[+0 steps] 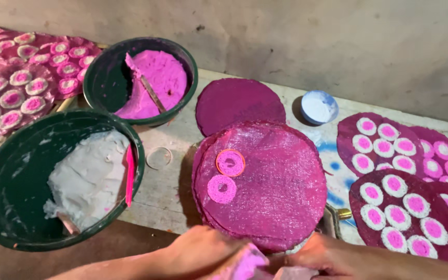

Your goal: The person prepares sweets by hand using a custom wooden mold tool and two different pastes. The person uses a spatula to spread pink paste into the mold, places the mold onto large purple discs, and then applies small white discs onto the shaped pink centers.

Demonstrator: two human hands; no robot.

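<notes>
Both the left hand (203, 251) and right hand (320, 256) are grasping pink paste (245, 264) just below the round magenta sheet (265, 181); paste may drip and smear the sheet.

Both forearms reach in low, left hand (203, 251) and right hand (320, 256) curled close together.

A single head-worn camera looks steeply down and forward over a pale work table (172, 192) toward a grey wall (338, 41) at the far edge. It sits close: the person's left hand (203, 251) and right hand (327, 256) are cropped at the bottom edge. No second view overlaps.
</notes>
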